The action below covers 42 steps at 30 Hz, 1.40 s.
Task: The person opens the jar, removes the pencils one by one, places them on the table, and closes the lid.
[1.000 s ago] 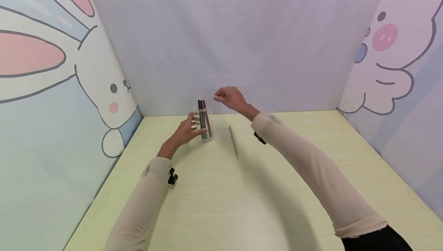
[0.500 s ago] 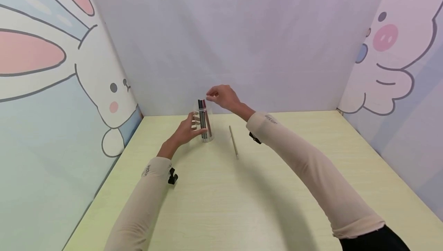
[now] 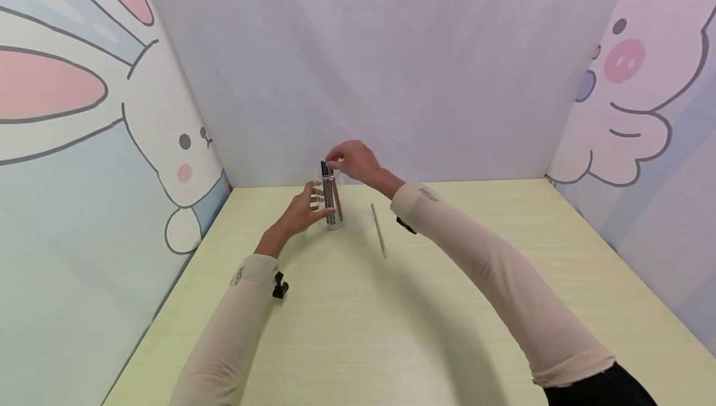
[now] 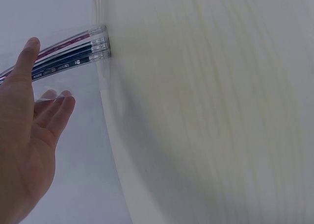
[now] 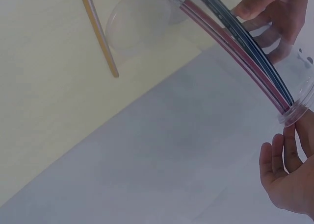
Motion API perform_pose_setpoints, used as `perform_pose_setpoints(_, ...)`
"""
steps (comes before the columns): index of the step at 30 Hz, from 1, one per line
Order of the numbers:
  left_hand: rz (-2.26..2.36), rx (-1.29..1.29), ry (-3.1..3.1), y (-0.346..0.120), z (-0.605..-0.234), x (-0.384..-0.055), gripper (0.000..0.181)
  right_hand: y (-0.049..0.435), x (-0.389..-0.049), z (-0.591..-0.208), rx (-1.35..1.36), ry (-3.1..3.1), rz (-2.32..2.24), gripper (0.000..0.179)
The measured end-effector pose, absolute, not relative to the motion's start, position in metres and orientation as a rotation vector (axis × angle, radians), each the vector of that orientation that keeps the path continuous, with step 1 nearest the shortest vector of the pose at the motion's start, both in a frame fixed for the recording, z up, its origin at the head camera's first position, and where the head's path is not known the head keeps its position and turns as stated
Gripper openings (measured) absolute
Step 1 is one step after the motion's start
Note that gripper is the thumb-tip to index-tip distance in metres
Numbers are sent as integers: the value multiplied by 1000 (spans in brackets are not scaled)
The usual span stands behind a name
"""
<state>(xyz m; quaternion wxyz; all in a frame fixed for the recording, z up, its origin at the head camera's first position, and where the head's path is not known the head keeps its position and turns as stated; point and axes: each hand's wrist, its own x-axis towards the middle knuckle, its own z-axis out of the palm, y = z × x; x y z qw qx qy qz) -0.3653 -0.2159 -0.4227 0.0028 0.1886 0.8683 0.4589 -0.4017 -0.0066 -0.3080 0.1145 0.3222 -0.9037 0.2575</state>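
My left hand (image 3: 296, 212) grips a clear plastic cylinder (image 3: 342, 222) near the back of the table, thumb on one side and fingers on the other. Several dark blue and red pencils (image 4: 61, 58) stand inside it, their tops rising past the rim in the head view. From the right, my right hand (image 3: 357, 160) reaches over the top, thumb and forefinger at the pencil ends. In the right wrist view, the cylinder's rim (image 5: 289, 117) partly covers those fingertips, so whether they pinch a pencil is unclear. A yellow-brown pencil (image 3: 378, 230) lies to the right of the cylinder.
A round clear lid (image 5: 140, 19) lies flat on the table between the cylinder and the loose pencil. The pale wood-grain table (image 3: 335, 319) ends at a plain cloth backdrop (image 3: 391, 70). Panels with cartoon animals (image 3: 168, 145) stand at both sides.
My right hand has moved left and slightly down, from beside the cylinder to the pencil tops. My left hand, the cylinder and the loose pencil stay in place.
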Motion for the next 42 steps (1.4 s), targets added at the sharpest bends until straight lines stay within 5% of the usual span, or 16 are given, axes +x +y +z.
perform_pose_setpoints(42,1419,611,2740,-214,-426,-371,89,-3,-403,-299,925,-2489,873,17)
